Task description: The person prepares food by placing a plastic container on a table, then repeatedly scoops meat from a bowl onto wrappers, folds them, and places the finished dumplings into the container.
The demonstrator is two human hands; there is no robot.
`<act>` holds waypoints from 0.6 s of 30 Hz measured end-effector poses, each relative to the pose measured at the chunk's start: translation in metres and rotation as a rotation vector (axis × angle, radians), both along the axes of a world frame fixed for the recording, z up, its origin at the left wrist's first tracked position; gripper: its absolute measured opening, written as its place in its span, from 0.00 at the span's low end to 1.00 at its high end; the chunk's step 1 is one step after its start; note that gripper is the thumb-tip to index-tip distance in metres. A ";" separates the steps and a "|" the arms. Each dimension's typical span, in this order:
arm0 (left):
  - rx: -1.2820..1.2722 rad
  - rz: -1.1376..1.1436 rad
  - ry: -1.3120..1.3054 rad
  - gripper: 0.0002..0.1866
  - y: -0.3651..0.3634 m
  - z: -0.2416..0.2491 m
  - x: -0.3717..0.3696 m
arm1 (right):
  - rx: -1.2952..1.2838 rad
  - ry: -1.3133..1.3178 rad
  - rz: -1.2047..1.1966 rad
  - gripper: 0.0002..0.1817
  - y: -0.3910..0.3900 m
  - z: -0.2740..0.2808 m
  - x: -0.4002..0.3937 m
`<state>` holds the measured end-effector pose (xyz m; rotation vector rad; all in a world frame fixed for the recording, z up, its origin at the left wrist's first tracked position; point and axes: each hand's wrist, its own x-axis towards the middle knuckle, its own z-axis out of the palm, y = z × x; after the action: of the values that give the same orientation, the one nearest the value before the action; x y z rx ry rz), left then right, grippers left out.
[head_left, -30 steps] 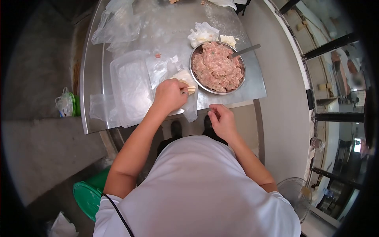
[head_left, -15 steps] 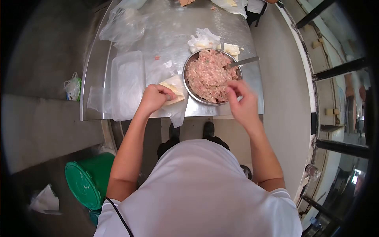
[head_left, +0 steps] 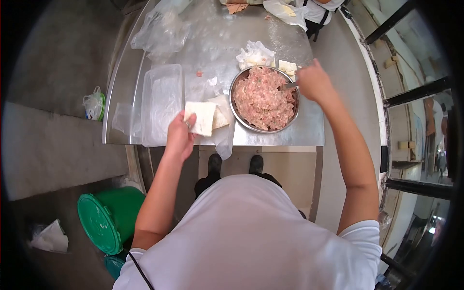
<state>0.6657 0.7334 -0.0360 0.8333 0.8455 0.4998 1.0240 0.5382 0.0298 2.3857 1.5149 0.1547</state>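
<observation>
A square white wrapper lies across the fingers of my left hand, over the front left of the metal table. Beside it, a stack of similar wrappers rests on clear plastic. The round steel bowl is heaped with pinkish minced filling. My right hand is closed round the handle of a metal utensil, whose far end is sunk in the filling at the bowl's right side.
A clear plastic tray sits left of the wrappers. Crumpled plastic bags lie at the back left. White wrapping and more wrappers are behind the bowl. Part of another person shows at the top right. A green bin stands lower left.
My left hand has lifted a wrapper off the stack. My right hand has moved up and right from the bowl's front edge and taken hold of the utensil.
</observation>
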 end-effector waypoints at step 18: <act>-0.438 -0.478 -0.025 0.22 -0.093 -0.071 0.069 | 0.197 0.105 -0.335 0.11 -0.070 0.038 -0.058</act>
<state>0.7349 0.6403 -0.1067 0.5911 0.6678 -0.0972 0.9662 0.4686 0.0676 2.8037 1.1635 0.1076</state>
